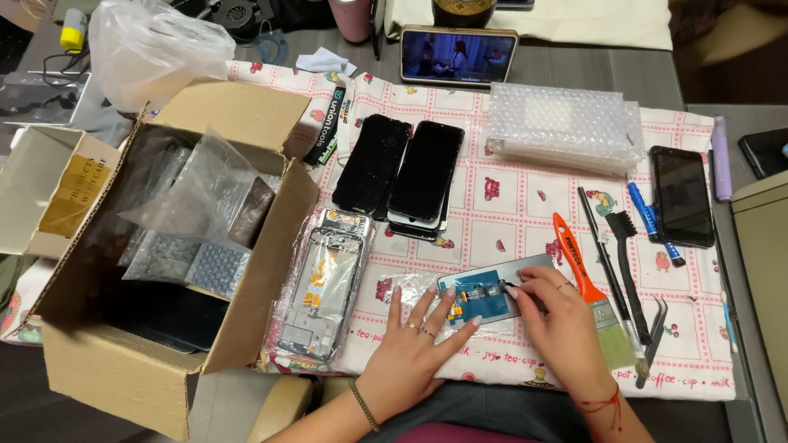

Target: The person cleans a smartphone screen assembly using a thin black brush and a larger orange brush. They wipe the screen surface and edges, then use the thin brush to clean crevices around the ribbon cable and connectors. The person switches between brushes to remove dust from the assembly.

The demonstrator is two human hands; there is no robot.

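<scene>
A small phone screen panel (486,289), back side up with a blue layer and dark parts, lies on the patterned cloth (509,205) near the front edge. My left hand (414,344) rests flat with fingers spread, fingertips pressing the panel's left end. My right hand (558,316) sits over the panel's right end, fingertips pinching at something small on it; what they grip is too small to make out. A phone frame in a clear bag (322,283) lies left of my left hand.
An open cardboard box (176,246) with bagged parts stands at the left. Two dark phone screens (406,172) lie mid-table, bubble-wrap packs (562,127) behind. An orange-handled brush (587,283), a black brush (625,262), tweezers (652,336) and a black phone (683,195) lie right. A propped phone (458,56) plays video.
</scene>
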